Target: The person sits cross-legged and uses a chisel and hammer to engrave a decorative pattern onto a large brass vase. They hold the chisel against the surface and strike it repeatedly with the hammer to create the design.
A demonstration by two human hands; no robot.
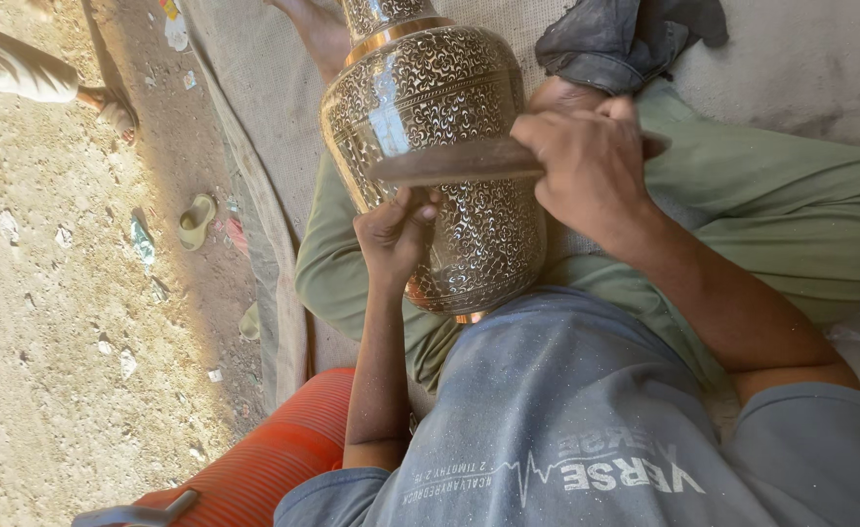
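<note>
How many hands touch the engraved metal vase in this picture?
2. The left hand presses on the side of the large engraved brass vase; the right hand grips a dark wooden stick lying across it.

The engraved brass vase [440, 146] lies tilted across the seated person's lap, on the green-trousered legs [771, 205]. The left hand [396, 234] is against the vase's lower side; the right hand [586, 166] is above it, holding a dark wooden mallet [459, 161] across the vase body. A grey folded cloth [615, 39] lies behind the vase. The ribbed orange cushion [264, 468] lies left of the person, and a pale sandal [196, 220] lies on the dirt ground [59, 342] further left.
</note>
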